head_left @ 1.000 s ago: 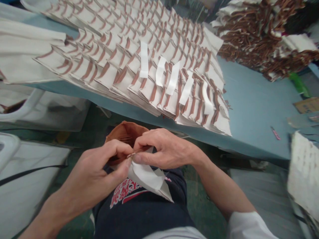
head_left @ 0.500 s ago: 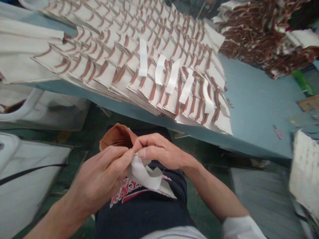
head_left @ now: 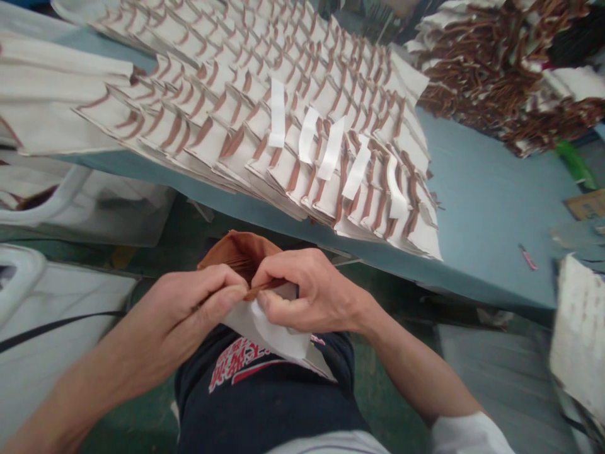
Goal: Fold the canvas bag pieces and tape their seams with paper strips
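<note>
Close to my lap, both hands pinch the upper edge of a brown, leather-like piece [head_left: 255,241] with a pale underside. It curves open like a pouch, and dark folds show inside. My left hand [head_left: 196,309] is closed on the edge, thumb against the fingers. Just beside it, my right hand [head_left: 314,291] also grips the edge between thumb and forefinger. A white strip [head_left: 286,339] hangs below the right thumb and partly covers the pale side of the piece. The fingers hide how the strip joins the edge.
Ahead is a blue-covered table [head_left: 477,195] bearing rows of overlapping pale pieces [head_left: 227,104] with brown edges. Several white strips [head_left: 333,148] lie on them. A brown-and-white heap [head_left: 491,69] stands back right. Pink snips [head_left: 528,257] lie at right; a white plastic crate [head_left: 70,195] stands left.
My fingers have shifted along the edge and a little apart, so a stretch of brown edge now shows between them. The right hand has turned, and the strip's loop is flatter and more covered.
</note>
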Demonstrator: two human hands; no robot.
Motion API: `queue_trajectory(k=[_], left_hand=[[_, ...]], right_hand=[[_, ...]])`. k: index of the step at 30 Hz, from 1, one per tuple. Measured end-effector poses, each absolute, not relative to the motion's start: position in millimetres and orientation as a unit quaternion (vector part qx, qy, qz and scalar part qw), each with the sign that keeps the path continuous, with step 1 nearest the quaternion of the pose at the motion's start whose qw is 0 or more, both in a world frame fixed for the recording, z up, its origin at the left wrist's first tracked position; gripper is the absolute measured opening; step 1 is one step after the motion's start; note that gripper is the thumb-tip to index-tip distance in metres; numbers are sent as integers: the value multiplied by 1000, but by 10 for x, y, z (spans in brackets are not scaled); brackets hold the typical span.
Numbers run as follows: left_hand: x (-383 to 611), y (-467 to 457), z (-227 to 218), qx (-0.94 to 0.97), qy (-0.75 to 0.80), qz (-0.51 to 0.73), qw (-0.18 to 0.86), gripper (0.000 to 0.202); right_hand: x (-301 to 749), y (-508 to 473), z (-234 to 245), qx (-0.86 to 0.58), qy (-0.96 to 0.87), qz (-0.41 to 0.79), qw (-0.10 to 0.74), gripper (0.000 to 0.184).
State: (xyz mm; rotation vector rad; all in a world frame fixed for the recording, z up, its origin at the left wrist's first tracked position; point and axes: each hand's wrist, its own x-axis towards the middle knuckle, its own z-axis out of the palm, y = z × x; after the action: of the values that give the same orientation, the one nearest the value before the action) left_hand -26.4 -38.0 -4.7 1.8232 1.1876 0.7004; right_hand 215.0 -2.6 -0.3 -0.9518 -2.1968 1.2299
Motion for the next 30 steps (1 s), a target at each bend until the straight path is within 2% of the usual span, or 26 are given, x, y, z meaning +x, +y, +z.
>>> queue_trajectory(k=[5,8,13,16,20,25,30], left_hand=[[-240,-253,-82,778,387,280,407,37],[-252,-276,-77,789,373,286,396,38],[-257,-359,-49,797,396,273,365,36],[-240,-398,-103,793,393,275,374,38],[-239,-447,-170,788,382,296,381,36],[-265,-524,-117,778,408,250,407,36],[-256,-529,-134,768,422,270,399,34]], right_hand=[[2125,-69,-40,-291,-845,333,299,15],[2116,-84,-62,-271,-843,313,343,17],[2160,-55,-74,-260,-862,302,314,18],[2216,-35,-45,-263,-852,355,280,20],[2227,-26,-13,-271,-780,515,231,25],[2107,-65,-43,-303,-660,660,193,56],[2073,-67,-27,-336,-700,594,208,55]])
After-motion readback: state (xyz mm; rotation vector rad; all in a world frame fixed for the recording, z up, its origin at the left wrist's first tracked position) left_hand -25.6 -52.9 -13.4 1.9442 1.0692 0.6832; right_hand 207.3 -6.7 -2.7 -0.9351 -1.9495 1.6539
